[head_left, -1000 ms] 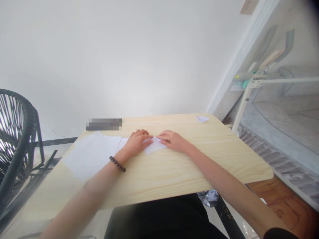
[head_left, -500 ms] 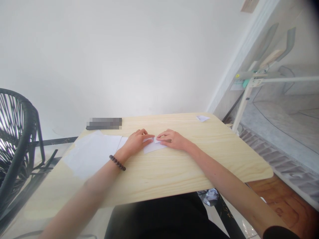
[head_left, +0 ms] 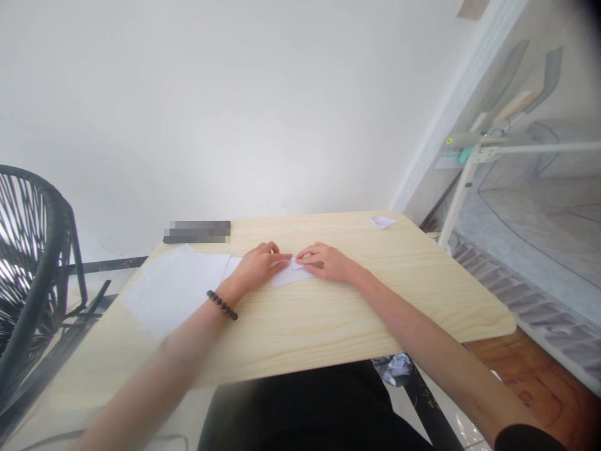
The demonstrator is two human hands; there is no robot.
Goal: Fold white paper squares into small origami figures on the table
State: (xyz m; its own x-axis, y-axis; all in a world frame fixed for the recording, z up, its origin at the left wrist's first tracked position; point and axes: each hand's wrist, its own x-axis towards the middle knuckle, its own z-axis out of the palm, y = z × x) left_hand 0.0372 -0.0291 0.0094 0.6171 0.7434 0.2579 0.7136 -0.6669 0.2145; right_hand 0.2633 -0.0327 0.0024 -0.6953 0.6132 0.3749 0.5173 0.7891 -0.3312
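A small folded piece of white paper (head_left: 287, 275) lies on the light wooden table (head_left: 328, 319) a little past its middle. My left hand (head_left: 257, 268), with a dark bead bracelet at the wrist, rests on the paper's left part, fingers stretched out and pressing it flat. My right hand (head_left: 325, 262) lies on the paper's right part, its fingers curled with the tips pressing down near the fold. The fingertips of both hands almost meet over the paper.
Loose white sheets (head_left: 176, 289) lie to the left of my hands. A dark flat object (head_left: 196, 232) sits at the table's far left edge, a small folded paper (head_left: 382, 221) at the far right corner. A black wire chair (head_left: 32, 263) stands left, a white stand (head_left: 462, 188) right.
The folded paper now looks narrower under my fingers than a second ago. Both hands stay on it and have barely shifted.
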